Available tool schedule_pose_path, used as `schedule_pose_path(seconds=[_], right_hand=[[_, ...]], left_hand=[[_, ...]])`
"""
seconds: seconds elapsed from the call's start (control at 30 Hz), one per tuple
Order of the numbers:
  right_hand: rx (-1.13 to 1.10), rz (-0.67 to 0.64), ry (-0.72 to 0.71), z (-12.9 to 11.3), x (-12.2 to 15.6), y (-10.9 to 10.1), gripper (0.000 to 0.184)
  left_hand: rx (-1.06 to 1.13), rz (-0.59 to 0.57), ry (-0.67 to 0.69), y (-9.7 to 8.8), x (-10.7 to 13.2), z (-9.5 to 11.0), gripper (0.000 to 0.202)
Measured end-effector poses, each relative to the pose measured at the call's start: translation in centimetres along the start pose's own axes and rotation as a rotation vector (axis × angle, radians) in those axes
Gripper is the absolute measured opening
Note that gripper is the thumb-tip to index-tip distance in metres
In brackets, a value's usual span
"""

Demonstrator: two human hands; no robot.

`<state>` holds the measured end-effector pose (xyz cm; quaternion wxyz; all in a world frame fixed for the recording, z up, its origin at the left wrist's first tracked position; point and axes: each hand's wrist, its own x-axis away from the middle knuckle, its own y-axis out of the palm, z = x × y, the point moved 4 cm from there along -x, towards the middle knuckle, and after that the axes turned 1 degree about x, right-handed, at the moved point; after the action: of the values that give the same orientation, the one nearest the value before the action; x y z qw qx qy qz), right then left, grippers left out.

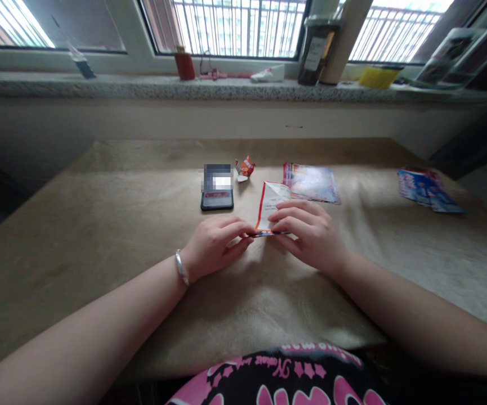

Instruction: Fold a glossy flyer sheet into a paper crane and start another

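We find the folded paper (pixel 271 202) partly covered by the right hand (pixel 313 233), its lettering too small to read. Blocky pixels hide much of the phone (pixel 217 194) from us. We see the shirt (pixel 279 378) cut by the lower edge, the window (pixel 238 28) by the upper.

sheet (pixel 268 207): matt paper | bracelet (pixel 181 268): shiny metal | sill (pixel 235 91): speckled stone

A broad, tan-brown table (pixel 99 242) carries a black rectangular phone (pixel 217 196), a small red-and-white folded paper piece (pixel 245 168) beside it, pale-centred printed sheets (pixel 313 183), and, farther right, overlapping blue printed sheets (pixel 428 189).
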<state>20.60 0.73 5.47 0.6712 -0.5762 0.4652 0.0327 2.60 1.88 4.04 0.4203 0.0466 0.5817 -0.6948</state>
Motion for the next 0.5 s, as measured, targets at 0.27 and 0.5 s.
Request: schedule_pose_path(seconds=[0.27,0.5], right_hand=[[-0.007,-0.021,0.006,-0.17,-0.14,0.05,0.002],[-0.043,0.011,0.023,-0.02,-0.18,-0.26,0.007]], left_hand=[[-0.125,0.079,0.05,-0.22,-0.06,0.29,0.006],[-0.171,0.134,0.045,-0.47,0.09,0.15,0.006]])
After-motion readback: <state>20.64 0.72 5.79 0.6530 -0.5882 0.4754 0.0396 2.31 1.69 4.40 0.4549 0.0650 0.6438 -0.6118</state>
